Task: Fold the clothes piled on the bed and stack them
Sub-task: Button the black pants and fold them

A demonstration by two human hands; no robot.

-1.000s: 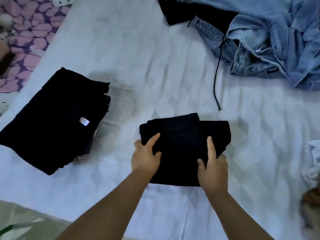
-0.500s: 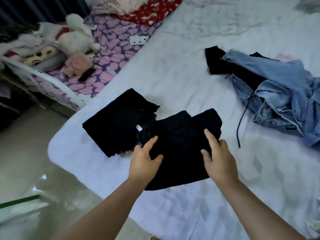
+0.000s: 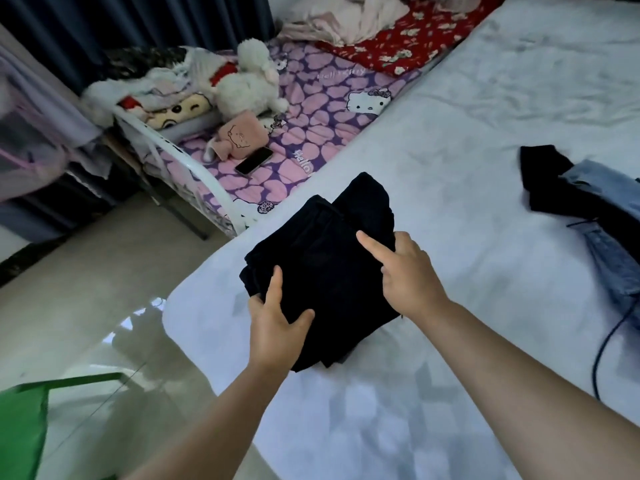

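A folded black garment (image 3: 329, 271) lies on top of the black folded stack (image 3: 367, 199) near the left corner of the white bed (image 3: 450, 168). My left hand (image 3: 277, 323) grips the garment's near left edge, thumb on top. My right hand (image 3: 405, 271) holds its right edge, with the index finger stretched across the cloth. Unfolded clothes wait at the right: a black piece (image 3: 543, 178) and blue jeans (image 3: 609, 237) partly cut off by the frame.
A dark cord (image 3: 602, 348) trails from the jeans across the sheet. A second bed (image 3: 311, 109) with a heart-print cover, a phone (image 3: 254, 161) and a white plush toy (image 3: 249, 84) stands to the left. Something green (image 3: 20, 427) sits on the floor at lower left.
Both hands carried the folded black garment leftwards from the middle of the bed and set it on the black stack. The view swung left with it.
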